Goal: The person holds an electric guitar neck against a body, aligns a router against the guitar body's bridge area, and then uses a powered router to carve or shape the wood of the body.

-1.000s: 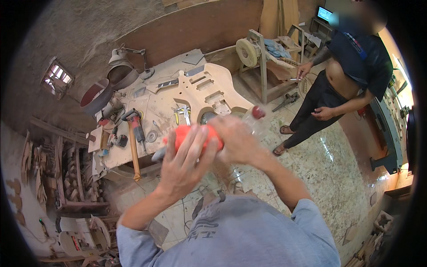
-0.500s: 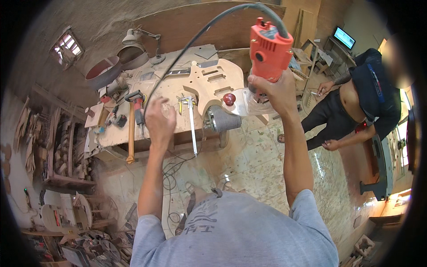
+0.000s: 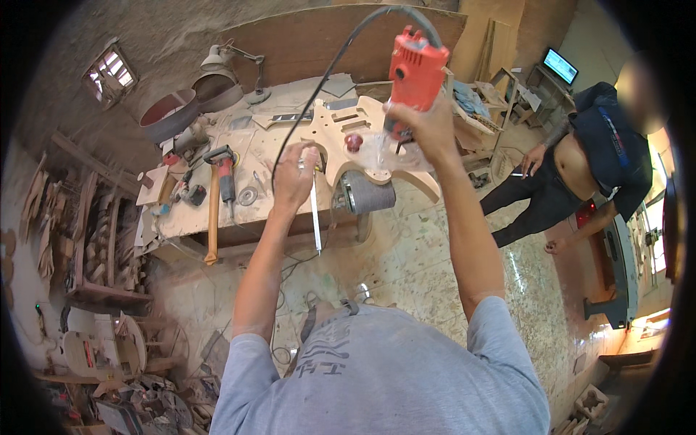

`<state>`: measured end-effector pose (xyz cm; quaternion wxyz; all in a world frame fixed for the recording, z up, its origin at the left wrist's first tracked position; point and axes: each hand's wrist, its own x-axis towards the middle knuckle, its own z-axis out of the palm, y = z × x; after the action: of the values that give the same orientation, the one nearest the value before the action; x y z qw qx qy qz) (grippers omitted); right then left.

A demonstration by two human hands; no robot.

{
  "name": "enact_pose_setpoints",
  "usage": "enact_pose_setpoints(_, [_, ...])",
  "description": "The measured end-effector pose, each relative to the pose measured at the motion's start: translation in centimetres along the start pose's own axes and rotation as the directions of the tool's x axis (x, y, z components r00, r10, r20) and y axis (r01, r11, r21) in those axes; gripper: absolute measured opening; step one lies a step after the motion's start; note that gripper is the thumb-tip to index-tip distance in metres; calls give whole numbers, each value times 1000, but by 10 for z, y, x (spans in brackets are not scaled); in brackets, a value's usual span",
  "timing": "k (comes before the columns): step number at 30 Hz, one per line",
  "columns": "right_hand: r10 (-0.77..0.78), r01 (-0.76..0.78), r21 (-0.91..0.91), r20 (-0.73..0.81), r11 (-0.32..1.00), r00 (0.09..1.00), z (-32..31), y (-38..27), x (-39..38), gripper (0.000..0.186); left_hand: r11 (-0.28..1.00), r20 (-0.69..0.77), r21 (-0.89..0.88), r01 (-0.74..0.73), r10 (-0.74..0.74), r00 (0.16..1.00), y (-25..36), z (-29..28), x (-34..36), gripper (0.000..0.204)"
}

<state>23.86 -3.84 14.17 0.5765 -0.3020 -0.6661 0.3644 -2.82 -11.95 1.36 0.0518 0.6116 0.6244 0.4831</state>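
My right hand [image 3: 429, 132] is wrapped round the lower part of a red handheld router [image 3: 418, 72]. The router has a clear base plate [image 3: 391, 154] with a round dark-red knob [image 3: 353, 142], and its black cord [image 3: 330, 65] arches to the left. Beneath the plate lies a pale wooden electric guitar body [image 3: 333, 141] with cut pockets, partly hidden by the plate. My left hand [image 3: 293, 177] hovers by the body's left edge, fingers loosely extended with nothing visible in them. A metal caliper [image 3: 316, 217] passes just beside it, partly covered by that hand.
On the bench [image 3: 257, 210] lie a wooden-handled hammer [image 3: 213, 210], a red-and-grey power tool [image 3: 226, 181] and a desk lamp [image 3: 257, 72]. A sanding drum [image 3: 371, 193] sits at its front edge. A person [image 3: 573, 159] stands at the right; cords trail on the floor.
The router in my right hand has moved left over the guitar body. My left hand has shifted right, toward the body and caliper. The other person's arms have moved slightly.
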Motion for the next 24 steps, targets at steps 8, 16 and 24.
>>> enact_pose_setpoints(8, [156,-168,-151,-90,974,984,17,71,-40,67,998,332,-39,-50,60,941,-2,49,1,63])
enact_pose_setpoints(16, [130,-149,-197,-107,969,986,16,85,-48,67,991,253,1,-132,127,959,-16,76,4,44])
enact_pose_setpoints(24, [95,-139,-311,-152,940,984,23,66,-43,66,995,192,26,-100,93,977,1,76,12,40])
